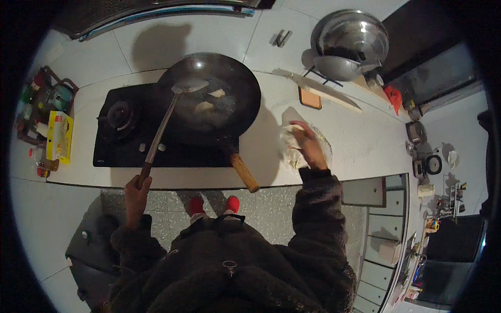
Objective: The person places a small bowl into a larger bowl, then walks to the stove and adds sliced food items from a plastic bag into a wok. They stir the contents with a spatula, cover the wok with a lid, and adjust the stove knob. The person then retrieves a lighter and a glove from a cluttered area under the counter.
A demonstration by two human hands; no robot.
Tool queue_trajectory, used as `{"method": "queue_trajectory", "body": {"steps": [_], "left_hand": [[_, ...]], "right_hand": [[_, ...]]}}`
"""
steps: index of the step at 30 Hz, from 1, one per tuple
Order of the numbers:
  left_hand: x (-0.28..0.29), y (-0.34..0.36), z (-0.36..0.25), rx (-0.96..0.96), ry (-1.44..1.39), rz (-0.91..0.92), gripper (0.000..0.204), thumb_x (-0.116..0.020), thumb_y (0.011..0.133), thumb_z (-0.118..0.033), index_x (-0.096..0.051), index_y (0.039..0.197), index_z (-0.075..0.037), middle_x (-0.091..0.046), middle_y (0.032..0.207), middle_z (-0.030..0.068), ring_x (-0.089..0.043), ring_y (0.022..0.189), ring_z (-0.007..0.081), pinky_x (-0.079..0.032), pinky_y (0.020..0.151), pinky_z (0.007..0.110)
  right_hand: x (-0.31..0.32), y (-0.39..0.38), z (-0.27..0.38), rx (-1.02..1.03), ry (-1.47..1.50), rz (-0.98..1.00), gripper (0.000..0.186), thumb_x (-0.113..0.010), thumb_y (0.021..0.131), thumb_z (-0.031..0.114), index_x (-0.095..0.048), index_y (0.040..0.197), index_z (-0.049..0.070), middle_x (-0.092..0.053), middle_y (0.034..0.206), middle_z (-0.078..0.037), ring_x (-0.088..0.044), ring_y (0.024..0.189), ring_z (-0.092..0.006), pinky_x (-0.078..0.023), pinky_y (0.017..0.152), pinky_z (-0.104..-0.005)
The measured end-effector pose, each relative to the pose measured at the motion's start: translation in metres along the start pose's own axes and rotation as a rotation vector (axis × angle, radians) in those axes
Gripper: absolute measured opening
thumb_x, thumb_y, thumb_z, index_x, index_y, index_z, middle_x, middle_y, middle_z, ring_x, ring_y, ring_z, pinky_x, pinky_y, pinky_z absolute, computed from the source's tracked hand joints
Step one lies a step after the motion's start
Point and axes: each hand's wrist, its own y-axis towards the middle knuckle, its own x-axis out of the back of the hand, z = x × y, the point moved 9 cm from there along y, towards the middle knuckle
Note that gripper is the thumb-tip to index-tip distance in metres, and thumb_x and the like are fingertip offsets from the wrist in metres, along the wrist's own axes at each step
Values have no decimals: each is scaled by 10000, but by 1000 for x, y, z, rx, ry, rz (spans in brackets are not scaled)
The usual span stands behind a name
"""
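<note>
My left hand (136,197) is wrapped round the wooden handle end of a long metal wok spatula (162,124). The spatula's blade rests inside a dark wok (249,96) on the stove. Two pale pieces of food lie in the wok, one piece (217,93) above the other (203,106), in what looks like shallow oil or water. To the right of the wok, my right hand (311,150) is over a plate (326,148) of pale, floury-looking food. Its fingers are closed on a whitish piece of food (295,129), partly hidden and blurred.
The wok's wooden handle (244,171) juts past the counter's front edge. On the black stove (125,151) is another burner (121,116). A knife (334,97), a small orange board (310,97) and a metal lid (357,36) sit right. A bottle rack (46,104) stands left.
</note>
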Motion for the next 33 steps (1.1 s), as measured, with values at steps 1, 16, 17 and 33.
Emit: {"method": "queue_trajectory", "body": {"steps": [1,16,17,33], "left_hand": [[1,1,1,-7,4,0,332,-628,862,-306,-559,749,-2,-432,576,-1,-372,559,92,-310,504,310],[18,-14,15,-66,-9,-45,292,-659,831,-239,-556,749,22,-396,527,35,-348,520,104,-285,468,324],[15,-12,17,-43,-1,-28,288,-652,836,-239,-553,758,20,-407,547,34,-356,538,105,-292,480,324],[-48,12,-20,-41,-48,102,323,-628,854,-301,-581,820,16,-460,608,-5,-390,582,90,-315,514,299]], "right_hand": [[-30,17,12,1,-8,84,274,-517,936,206,-553,1195,122,-593,1060,-9,-569,908,-108,-499,718,-276],[-78,94,-13,-58,-157,-108,360,-491,926,159,-467,1274,66,-546,1141,-96,-637,791,-193,-532,641,-305],[-63,80,-18,-70,-153,-153,341,-501,926,173,-492,1248,62,-564,1126,-95,-638,790,-182,-516,626,-290],[175,-87,-209,-180,-641,-923,222,-582,817,103,-652,1003,4,-679,869,-152,-661,766,-242,-529,673,-350]]}}
